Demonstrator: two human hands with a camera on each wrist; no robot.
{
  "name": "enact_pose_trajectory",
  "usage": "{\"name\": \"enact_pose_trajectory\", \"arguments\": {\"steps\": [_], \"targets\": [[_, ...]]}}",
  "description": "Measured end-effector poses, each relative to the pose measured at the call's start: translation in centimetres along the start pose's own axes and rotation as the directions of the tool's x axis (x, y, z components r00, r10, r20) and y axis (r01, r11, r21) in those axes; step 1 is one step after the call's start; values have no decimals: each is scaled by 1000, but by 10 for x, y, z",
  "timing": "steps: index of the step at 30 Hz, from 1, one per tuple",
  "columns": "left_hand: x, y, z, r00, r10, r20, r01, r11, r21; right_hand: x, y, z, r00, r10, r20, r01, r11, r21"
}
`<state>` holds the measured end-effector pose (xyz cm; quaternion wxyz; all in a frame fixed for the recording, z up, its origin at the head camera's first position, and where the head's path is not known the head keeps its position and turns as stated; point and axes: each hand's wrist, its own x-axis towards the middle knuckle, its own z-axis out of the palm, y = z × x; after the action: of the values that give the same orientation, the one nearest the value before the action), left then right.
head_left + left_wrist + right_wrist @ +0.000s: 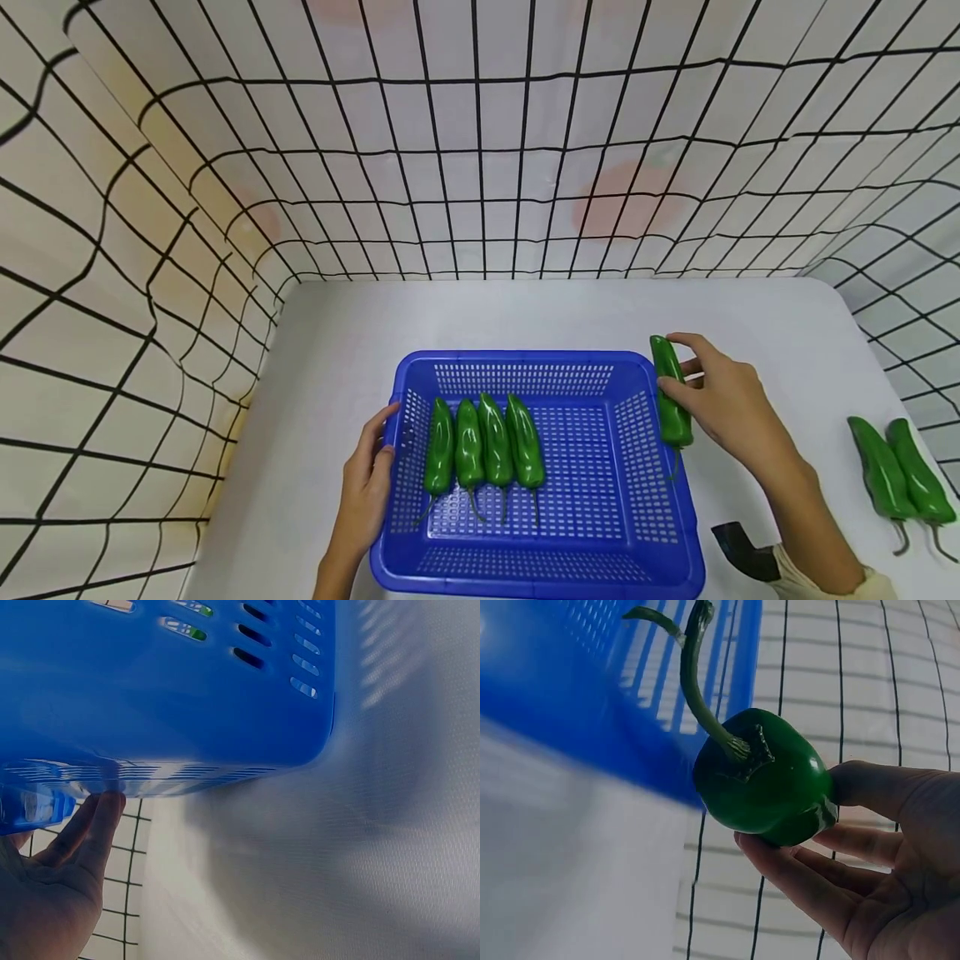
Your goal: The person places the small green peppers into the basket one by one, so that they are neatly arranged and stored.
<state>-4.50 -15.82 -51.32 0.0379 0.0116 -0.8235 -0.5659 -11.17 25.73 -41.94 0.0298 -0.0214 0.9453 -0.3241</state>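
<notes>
My right hand (731, 404) pinches a green pepper (670, 392) between thumb and fingers over the right rim of a blue plastic basket (585, 483). The pepper's curved stem points toward me, and the right wrist view shows its stem end close up. Several more green peppers (482, 446) lie side by side in the basket's left half, tips away from me and stems near. At the basket's left side, my left hand (365, 483) holds the rim. Its fingers (97, 832) touch the outer wall under the rim in the left wrist view.
Two green peppers (892, 475) lie together on the white table (337, 333) at the right. Black wire grid panels (480, 150) over pale cloth enclose the back and both sides. A black device (745, 550) sits by my right wrist.
</notes>
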Motion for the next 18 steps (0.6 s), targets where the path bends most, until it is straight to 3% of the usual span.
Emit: {"name": "enact_pose_trajectory", "arguments": {"steps": [11, 18], "targets": [[-1, -1, -2, 1000, 5, 6, -5, 1000, -9, 4, -32, 35, 993, -24, 112, 11, 993, 119], [-1, 0, -2, 1000, 3, 9, -3, 1000, -10, 6, -44, 68, 984, -14, 179, -7, 993, 118]]}}
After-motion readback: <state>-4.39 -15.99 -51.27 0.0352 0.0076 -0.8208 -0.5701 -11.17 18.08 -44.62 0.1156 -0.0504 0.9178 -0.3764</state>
